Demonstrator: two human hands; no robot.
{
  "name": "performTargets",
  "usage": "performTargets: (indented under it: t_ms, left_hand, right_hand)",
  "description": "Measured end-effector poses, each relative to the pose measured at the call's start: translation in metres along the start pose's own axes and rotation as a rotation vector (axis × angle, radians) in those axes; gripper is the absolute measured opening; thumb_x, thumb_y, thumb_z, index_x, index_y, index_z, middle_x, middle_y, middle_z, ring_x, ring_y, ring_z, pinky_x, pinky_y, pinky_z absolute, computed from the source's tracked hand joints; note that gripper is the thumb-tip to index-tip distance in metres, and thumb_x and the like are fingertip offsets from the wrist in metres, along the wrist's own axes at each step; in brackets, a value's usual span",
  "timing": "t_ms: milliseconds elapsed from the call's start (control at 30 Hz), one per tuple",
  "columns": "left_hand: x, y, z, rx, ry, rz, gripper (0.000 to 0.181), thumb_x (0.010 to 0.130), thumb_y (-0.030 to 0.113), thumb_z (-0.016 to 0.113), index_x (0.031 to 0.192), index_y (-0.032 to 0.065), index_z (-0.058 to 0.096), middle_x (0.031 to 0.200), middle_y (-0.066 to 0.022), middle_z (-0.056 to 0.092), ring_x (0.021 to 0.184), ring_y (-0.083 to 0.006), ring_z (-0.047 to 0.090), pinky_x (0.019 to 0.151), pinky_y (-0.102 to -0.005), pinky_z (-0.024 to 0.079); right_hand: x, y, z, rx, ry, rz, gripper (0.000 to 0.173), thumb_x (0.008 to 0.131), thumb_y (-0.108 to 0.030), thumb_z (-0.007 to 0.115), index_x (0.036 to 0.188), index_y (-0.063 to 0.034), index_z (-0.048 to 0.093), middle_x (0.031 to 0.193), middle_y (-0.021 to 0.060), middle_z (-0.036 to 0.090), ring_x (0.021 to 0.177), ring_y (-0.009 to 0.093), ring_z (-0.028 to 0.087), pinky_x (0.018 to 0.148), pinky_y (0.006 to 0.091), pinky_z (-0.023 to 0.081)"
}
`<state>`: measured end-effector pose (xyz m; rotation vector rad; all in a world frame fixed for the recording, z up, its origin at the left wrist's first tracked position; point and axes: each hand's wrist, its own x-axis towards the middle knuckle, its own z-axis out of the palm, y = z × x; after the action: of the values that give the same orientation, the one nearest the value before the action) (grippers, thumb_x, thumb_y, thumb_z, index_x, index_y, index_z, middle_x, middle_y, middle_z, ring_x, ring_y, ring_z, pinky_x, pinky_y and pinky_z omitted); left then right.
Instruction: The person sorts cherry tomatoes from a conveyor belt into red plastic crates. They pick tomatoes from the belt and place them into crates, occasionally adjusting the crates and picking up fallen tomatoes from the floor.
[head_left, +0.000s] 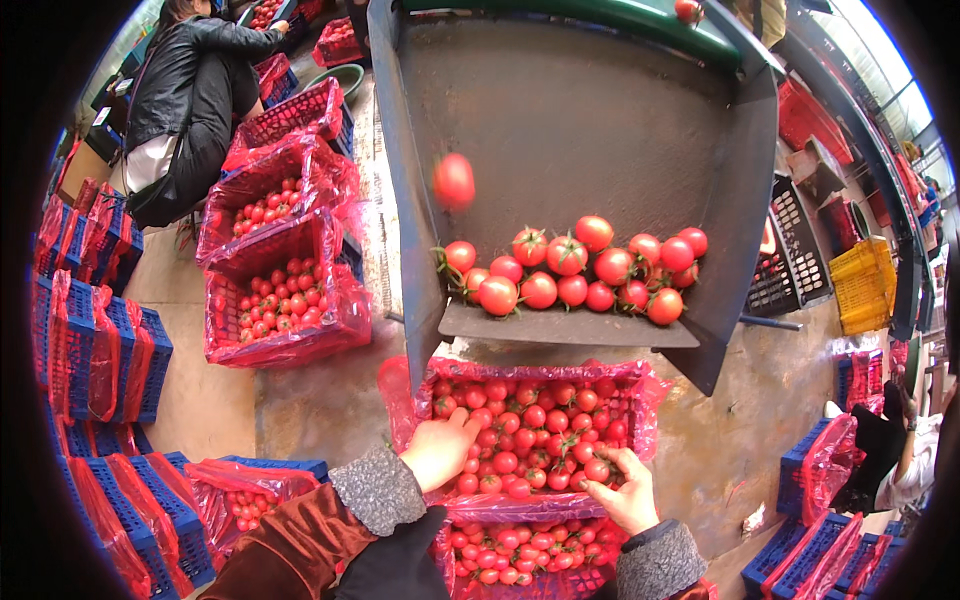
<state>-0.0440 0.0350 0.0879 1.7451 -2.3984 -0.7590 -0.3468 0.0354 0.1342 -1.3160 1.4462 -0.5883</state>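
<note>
Small red tomatoes fill a crate lined with pink plastic film in front of me. At its left side my left hand rests on the tomatoes, fingers pointing inward; whether they grip one is hidden. My right hand, at the right near corner, has thumb and fingers around one tomato. Above the crate, a dark metal chute holds a row of tomatoes behind its lip flap. One blurred tomato is on the chute's left part, and another sits by the green roller.
A second lined crate of tomatoes is nearest my body. More lined crates stand left of the chute. Blue crates are stacked at the far left and lower right. A person crouches upper left; another is at the right edge.
</note>
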Motion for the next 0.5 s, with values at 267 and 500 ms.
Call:
performTargets:
  t_ms: [267, 500]
  left_hand:
    - [-0.024, -0.004, -0.015, -0.096, -0.189, 0.043, 0.019, 0.075, 0.024, 0.066, 0.083, 0.0066, 0.062, 0.081, -0.0142, 0.062, 0.069, -0.0326, 0.065, 0.056, -0.0452, 0.053]
    - [-0.065, -0.005, -0.031, -0.242, -0.257, -0.142, 0.034, 0.083, 0.041, 0.064, 0.080, 0.0071, 0.065, 0.078, -0.0148, 0.067, 0.077, -0.0343, 0.066, 0.068, -0.0461, 0.052]
  right_hand:
    - [0.020, -0.004, -0.089, -0.025, 0.153, 0.417, 0.022, 0.073, -0.007, 0.076, 0.090, 0.0025, 0.066, 0.077, 0.0038, 0.064, 0.072, 0.010, 0.059, 0.064, 0.0270, 0.051]
    - [0.076, -0.048, -0.159, 0.412, 0.387, -0.154, 0.048, 0.089, -0.009, 0.063, 0.133, 0.0018, 0.046, 0.103, 0.0106, 0.064, 0.080, 0.017, 0.066, 0.062, 0.0250, 0.052]
